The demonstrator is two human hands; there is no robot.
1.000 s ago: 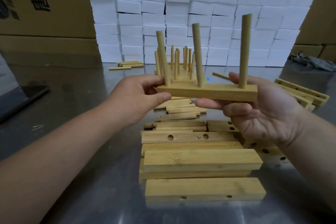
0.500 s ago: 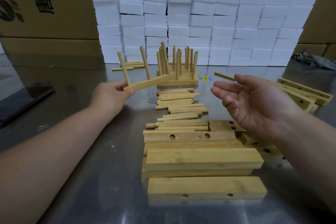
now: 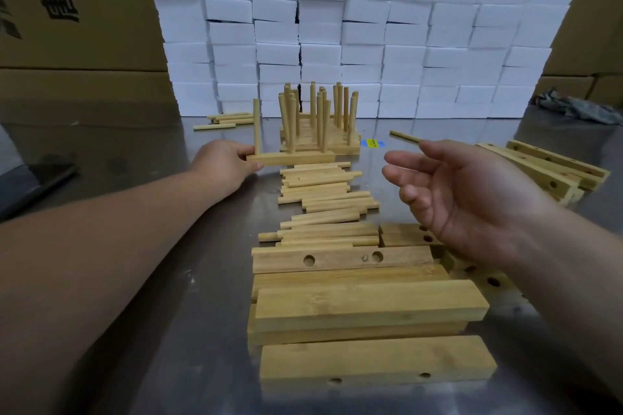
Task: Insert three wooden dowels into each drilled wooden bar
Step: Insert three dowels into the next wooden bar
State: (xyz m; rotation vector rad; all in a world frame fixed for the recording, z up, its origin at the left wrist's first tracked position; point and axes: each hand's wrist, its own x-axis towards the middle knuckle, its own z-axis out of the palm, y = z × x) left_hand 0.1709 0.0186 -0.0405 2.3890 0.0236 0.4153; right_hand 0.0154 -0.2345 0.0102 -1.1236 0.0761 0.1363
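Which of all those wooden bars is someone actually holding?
The doweled bar gripped by the left hand, just before the finished stack; no hand holds the others.

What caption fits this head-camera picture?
Left hand holds a doweled bar by the finished stack; right hand hovers open.

We are in a warehouse-like workshop: printed cardboard cartons (image 3: 67, 7) rise behind the steel table (image 3: 141, 158), against a wall of stacked white foam blocks (image 3: 364, 30).

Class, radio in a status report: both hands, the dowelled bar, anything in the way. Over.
Left hand grips dowelled bar by its left end, in front of finished stack. Right hand open, empty. Loose dowels lie nearer; nothing blocking.
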